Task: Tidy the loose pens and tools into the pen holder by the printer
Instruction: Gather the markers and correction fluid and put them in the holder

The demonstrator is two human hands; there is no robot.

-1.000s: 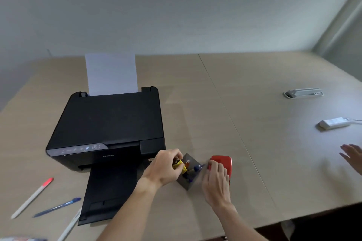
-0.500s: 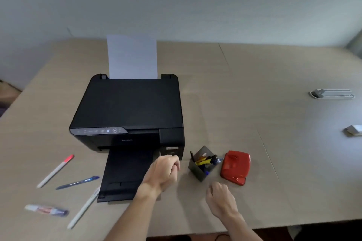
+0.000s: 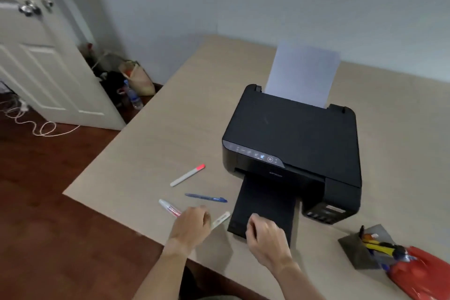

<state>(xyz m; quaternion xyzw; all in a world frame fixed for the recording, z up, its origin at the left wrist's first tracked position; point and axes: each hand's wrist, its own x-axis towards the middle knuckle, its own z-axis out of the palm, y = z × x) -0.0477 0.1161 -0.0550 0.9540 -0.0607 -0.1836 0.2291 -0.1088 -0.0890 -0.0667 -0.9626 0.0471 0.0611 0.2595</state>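
Note:
Several loose pens lie on the table left of the black printer (image 3: pixel 292 143): a white marker with a red cap (image 3: pixel 187 175), a blue pen (image 3: pixel 205 198), a white pen with a red label (image 3: pixel 168 207) and a plain white pen (image 3: pixel 220 219). My left hand (image 3: pixel 192 224) is down over the last two, fingers curled, tips hidden. My right hand (image 3: pixel 265 236) is loosely closed and empty over the printer's output tray (image 3: pixel 265 200). The dark pen holder (image 3: pixel 360 248), far right, holds a yellow tool and pens.
A red hole punch (image 3: pixel 423 273) lies against the holder at the table's near right edge. White paper (image 3: pixel 302 73) stands in the printer's feeder. Left of the table are a wooden floor, a white door (image 3: pixel 43 63), bags and a loose cord.
My view has swung left, away from the holder. Both hands left the holder and moved left: the left onto the loose pens, the right over the printer tray.

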